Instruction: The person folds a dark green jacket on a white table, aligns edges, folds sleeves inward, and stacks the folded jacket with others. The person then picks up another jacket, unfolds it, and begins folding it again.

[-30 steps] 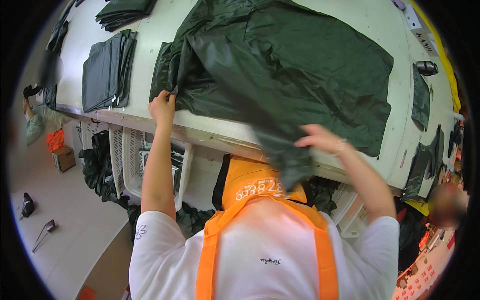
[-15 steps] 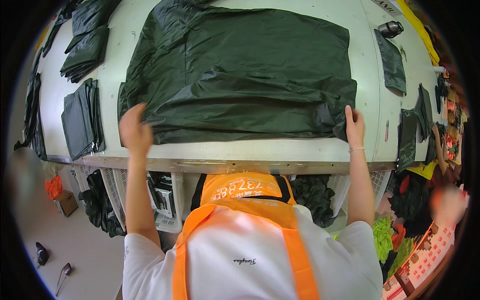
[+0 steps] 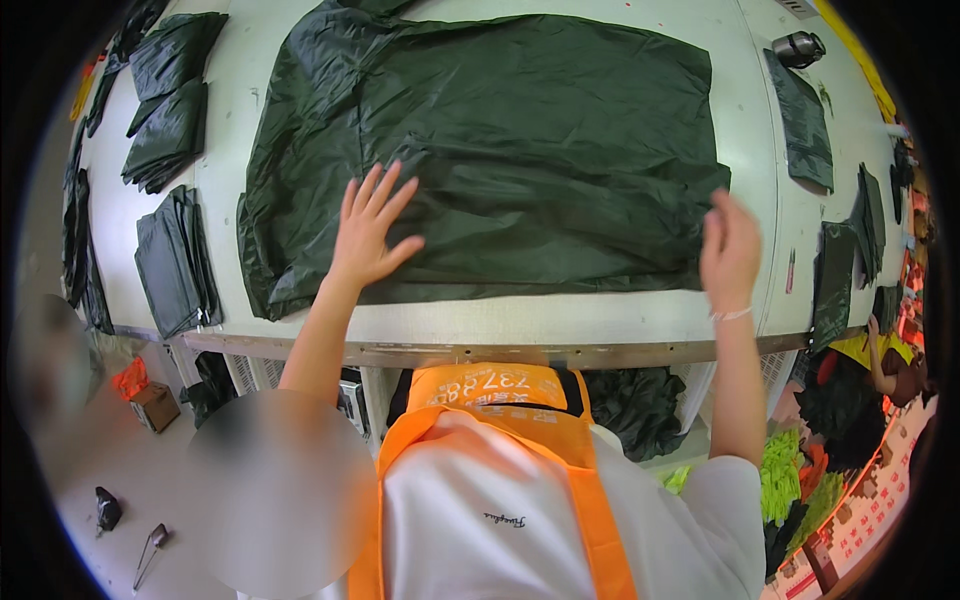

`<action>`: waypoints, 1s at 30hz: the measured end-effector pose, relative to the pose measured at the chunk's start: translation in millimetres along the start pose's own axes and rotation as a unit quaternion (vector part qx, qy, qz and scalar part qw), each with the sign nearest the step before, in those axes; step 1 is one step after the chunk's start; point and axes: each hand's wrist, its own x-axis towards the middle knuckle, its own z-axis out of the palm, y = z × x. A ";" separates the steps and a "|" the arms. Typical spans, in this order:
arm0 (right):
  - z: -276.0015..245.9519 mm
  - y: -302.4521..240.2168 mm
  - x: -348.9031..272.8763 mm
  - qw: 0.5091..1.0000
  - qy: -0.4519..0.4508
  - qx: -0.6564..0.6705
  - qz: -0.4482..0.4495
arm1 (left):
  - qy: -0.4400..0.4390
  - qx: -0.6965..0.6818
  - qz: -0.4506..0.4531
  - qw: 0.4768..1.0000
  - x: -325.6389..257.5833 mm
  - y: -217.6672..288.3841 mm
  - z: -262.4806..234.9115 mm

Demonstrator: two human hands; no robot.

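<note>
A large dark green garment (image 3: 540, 110) of thin, slightly shiny fabric lies spread on the white table, its lower part creased. On its left half rests my left hand (image 3: 372, 228), palm down with the fingers spread. My right hand (image 3: 732, 250) is at the garment's right edge, its fingers curled and pinched together on the cloth there. Part of that edge is hidden behind the fingers.
Folded dark green pieces (image 3: 178, 262) lie along the left of the white table (image 3: 520, 312). More folded pieces (image 3: 832, 285), a metal flask (image 3: 798, 49) and a small pen-like tool (image 3: 790, 271) are at the right. White baskets with dark cloth stand below the table's front edge.
My left hand has moved right from the garment's left edge onto its middle-left, fingers now spread. My right hand has curled and shifted slightly right. The lower folds look flatter.
</note>
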 end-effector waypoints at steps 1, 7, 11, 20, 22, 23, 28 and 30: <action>8.8 -4.1 -17.2 0.997 -0.053 -0.050 -0.039 | -0.030 0.048 -0.010 0.998 -10.6 -1.2 -5.6; 91.5 46.9 -44.1 0.979 -0.185 -0.087 -0.022 | -0.058 0.104 -0.070 0.990 -35.5 -49.7 19.8; 98.0 61.4 -34.5 0.981 -0.194 0.001 -0.017 | -0.057 0.105 -0.077 0.990 -31.2 -53.1 21.2; 108.7 53.0 136.2 0.991 -0.036 -0.008 -0.130 | 0.247 0.166 -0.153 0.942 61.4 -182.1 -27.3; 139.3 38.0 187.5 0.973 -0.006 -0.127 -0.193 | 0.231 0.298 -0.226 0.898 99.8 -219.9 -37.6; 142.0 21.3 204.1 0.976 -0.101 -0.061 -0.184 | 0.254 0.337 -0.201 0.884 122.9 -218.8 -43.6; 143.2 -87.7 188.6 0.860 -0.467 0.155 -0.136 | 0.169 -0.065 -0.021 0.983 175.5 -40.4 -30.1; 158.2 -90.5 161.8 0.858 -0.452 0.194 -0.149 | 0.074 -0.067 0.077 0.992 153.6 13.4 -1.1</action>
